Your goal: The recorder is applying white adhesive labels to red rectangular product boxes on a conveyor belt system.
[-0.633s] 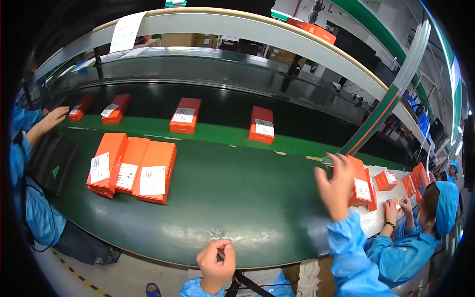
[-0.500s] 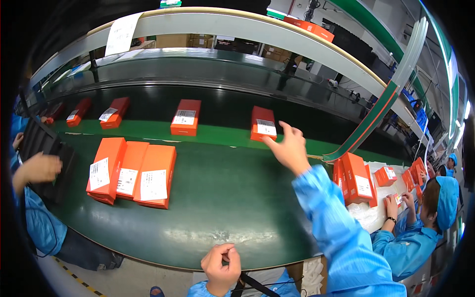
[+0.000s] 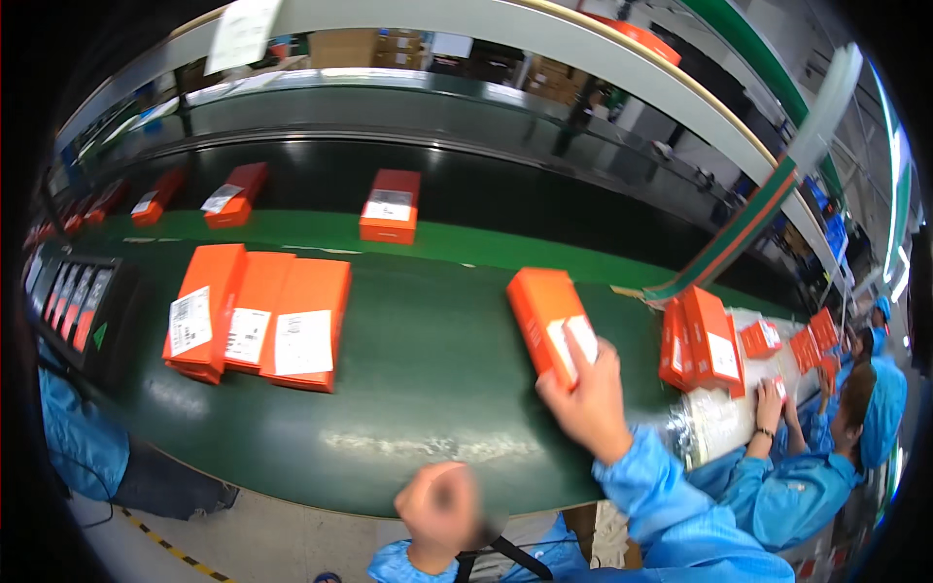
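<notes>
An orange box (image 3: pixel 537 309) with a white label is in my right hand (image 3: pixel 595 403), fingers on the label and thumb at its near edge. It is over the near side of the dark green table (image 3: pixel 428 389). My left hand (image 3: pixel 437 510) is curled closed by the table's front edge, smeared by motion, with nothing visible in it. To the left, orange boxes (image 3: pixel 309 291) with white labels lie in a leaning row. Along the far belt (image 3: pixel 311 204), more labelled orange boxes sit spaced apart, the nearest box (image 3: pixel 392 185) left of my right hand.
A black tray (image 3: pixel 83 311) with several slots is at the far left. More orange boxes (image 3: pixel 709 340) stand at the right, by a co-worker in a blue cap (image 3: pixel 880 408). A green upright post (image 3: pixel 739 233) rises at the back right.
My right hand has taken the orange box off the belt and drawn it nearer. A person's hand at the left has left the view, and the black tray now shows its slots.
</notes>
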{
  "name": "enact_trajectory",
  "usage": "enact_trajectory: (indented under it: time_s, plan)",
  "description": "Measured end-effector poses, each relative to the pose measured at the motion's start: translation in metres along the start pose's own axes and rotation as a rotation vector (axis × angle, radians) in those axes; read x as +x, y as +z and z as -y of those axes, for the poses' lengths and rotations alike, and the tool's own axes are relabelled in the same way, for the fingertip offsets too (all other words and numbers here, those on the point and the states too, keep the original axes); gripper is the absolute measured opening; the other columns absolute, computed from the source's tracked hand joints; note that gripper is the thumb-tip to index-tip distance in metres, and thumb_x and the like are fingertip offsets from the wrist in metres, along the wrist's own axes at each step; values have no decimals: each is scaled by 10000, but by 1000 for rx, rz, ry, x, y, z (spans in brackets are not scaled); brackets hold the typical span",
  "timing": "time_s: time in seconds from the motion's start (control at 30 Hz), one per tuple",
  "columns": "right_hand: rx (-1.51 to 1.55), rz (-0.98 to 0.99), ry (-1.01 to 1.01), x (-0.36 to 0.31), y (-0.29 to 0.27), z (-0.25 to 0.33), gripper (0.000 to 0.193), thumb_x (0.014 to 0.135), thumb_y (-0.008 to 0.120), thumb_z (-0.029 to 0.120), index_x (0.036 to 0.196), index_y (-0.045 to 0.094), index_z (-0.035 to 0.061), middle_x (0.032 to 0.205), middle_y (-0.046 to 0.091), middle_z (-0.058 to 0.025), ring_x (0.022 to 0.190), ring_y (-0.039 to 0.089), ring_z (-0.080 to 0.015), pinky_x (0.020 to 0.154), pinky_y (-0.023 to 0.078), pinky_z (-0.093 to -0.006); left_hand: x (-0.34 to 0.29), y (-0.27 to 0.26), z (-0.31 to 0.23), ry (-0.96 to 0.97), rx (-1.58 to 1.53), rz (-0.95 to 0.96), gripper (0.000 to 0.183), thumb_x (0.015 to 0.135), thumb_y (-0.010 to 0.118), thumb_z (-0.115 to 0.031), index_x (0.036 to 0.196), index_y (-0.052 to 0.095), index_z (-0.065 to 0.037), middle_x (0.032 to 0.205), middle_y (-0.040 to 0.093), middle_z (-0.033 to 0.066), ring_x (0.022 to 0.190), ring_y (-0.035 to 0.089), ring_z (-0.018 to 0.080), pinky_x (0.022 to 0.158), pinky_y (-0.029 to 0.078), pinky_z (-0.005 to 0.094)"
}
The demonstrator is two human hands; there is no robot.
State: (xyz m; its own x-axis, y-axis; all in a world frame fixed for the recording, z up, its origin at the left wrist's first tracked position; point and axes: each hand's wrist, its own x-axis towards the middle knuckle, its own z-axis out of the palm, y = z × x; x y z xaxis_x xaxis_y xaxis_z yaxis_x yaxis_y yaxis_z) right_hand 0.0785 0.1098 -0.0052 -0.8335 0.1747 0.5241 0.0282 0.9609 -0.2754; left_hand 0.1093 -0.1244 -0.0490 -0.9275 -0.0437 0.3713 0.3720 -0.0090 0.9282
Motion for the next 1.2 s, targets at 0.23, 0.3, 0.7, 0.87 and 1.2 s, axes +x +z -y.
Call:
enact_trajectory:
  time_s: [0.23,0.3,0.7,0.87,1.2]
  plan:
    - [202,-21,416,-83,-54,10,694,743,775,376,1299,553,25,1217,526,-263,1135,468,-422,988,389,-478,33,31,-28,-109,-176,38,80,932,531,-6,1009,550,3,722,548,19,608,523,73,548,426,215]
    - [276,-4,591,-86,-51,-6,636,747,780,405,1217,604,15,1233,532,-238,1172,455,-400,998,379,-458,57,45,-46,76,-170,16,88,935,535,-15,1021,549,-3,737,535,17,610,510,67,547,424,211]
    - [1549,290,473,-9,-112,-32,314,894,633,-21,1178,503,11,1000,661,-78,931,652,-135,846,532,-272,95,134,-33,-227,-553,658,185,958,591,-76,1098,618,41,960,662,71,829,634,108,741,521,240]
    - [1587,347,554,-7,-98,-24,337,899,631,-17,1179,451,33,977,666,-117,936,662,-164,838,542,-292,92,137,-31,-356,-555,825,302,884,684,-69,1164,638,35,1045,691,98,914,663,130,812,542,269]
    - [1713,510,638,-12,-72,-24,348,875,694,49,1133,461,24,897,689,-102,851,661,-129,758,514,-257,99,134,-17,-341,-464,813,76,814,661,21,801,603,-28,753,572,7,659,541,70,608,437,213]
